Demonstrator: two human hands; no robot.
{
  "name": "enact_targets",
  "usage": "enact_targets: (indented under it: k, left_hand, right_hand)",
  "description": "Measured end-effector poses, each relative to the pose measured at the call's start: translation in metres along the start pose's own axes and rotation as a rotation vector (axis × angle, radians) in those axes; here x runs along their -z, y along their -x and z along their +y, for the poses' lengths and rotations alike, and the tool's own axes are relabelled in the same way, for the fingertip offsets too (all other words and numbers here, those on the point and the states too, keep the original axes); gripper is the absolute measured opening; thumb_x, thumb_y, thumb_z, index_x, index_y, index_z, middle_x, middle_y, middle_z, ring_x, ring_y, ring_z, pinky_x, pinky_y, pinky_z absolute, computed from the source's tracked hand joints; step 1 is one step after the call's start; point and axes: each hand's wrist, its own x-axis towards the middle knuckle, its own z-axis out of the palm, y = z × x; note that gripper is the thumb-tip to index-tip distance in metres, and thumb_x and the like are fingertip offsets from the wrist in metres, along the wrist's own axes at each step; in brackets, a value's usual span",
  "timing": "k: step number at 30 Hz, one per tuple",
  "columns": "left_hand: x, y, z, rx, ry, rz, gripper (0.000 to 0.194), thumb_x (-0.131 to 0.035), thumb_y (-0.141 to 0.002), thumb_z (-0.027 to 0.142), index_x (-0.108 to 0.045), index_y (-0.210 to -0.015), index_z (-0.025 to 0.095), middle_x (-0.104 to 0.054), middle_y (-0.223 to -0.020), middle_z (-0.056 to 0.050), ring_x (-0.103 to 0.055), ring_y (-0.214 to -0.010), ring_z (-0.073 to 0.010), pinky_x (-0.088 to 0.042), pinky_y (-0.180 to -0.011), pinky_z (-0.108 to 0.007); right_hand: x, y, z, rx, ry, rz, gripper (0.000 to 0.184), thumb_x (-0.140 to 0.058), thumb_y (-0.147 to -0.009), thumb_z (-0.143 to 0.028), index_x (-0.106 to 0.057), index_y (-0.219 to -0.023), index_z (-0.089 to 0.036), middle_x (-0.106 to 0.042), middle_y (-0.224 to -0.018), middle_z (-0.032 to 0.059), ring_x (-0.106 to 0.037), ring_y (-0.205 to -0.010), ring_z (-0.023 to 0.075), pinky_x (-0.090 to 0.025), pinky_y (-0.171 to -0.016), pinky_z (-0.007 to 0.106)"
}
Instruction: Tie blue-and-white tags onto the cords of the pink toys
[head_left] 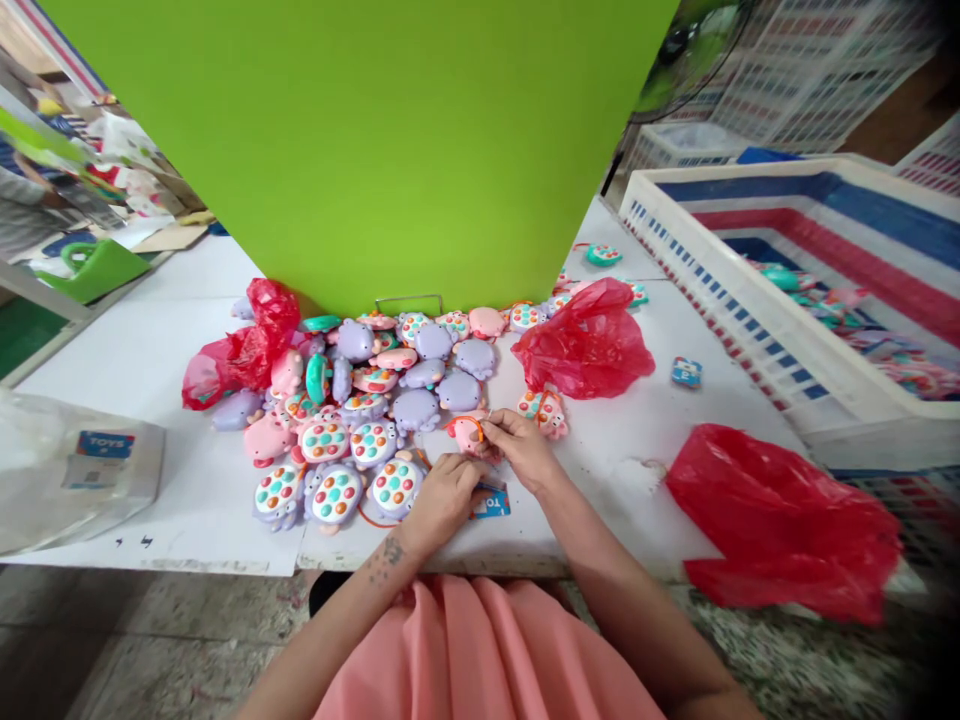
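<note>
A small pink animal-shaped toy lies at the table's front middle, its orange cord looped over it. My right hand is closed, thumb and fingertips pinching the cord beside the toy. Just below, my left hand has its fingers curled together against the toy's lower side; what they hold is hidden. A blue printed tag shows beside the left fingers. To the left spreads a pile of purple, pink and green toys, among them a purple toy with coloured buttons.
A green panel stands behind the pile. Red plastic bags lie left, right and at the front right. A white crate with toys stands at right. A clear bag sits at left; a small blue card lies near the crate.
</note>
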Motion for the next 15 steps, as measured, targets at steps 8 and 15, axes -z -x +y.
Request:
enact_targets:
  k: [8, 15]
  left_hand:
    - [0.015, 0.009, -0.004, 0.176, 0.160, 0.124, 0.010, -0.058, -0.085, 0.028, -0.061, -0.088, 0.018, -0.062, -0.076, -0.001, -0.058, -0.071, -0.0138, -0.045, -0.066, -0.024]
    - [0.037, 0.003, -0.017, 0.216, 0.130, 0.210, 0.016, -0.050, -0.090, 0.025, -0.064, -0.088, 0.018, -0.064, -0.077, -0.002, -0.058, -0.071, -0.0131, -0.044, -0.066, -0.025]
  right_hand:
    - [-0.002, 0.002, 0.001, 0.077, 0.035, 0.039, 0.027, -0.069, -0.070, -0.043, -0.058, -0.078, -0.020, -0.065, -0.069, -0.0009, -0.058, -0.060, 0.0123, -0.045, -0.055, 0.023]
    - [0.005, 0.013, -0.008, 0.373, 0.365, -0.052, 0.012, -0.066, -0.076, -0.033, -0.064, -0.075, -0.021, -0.065, -0.094, 0.0040, -0.059, -0.092, 0.0192, -0.045, -0.084, 0.034]
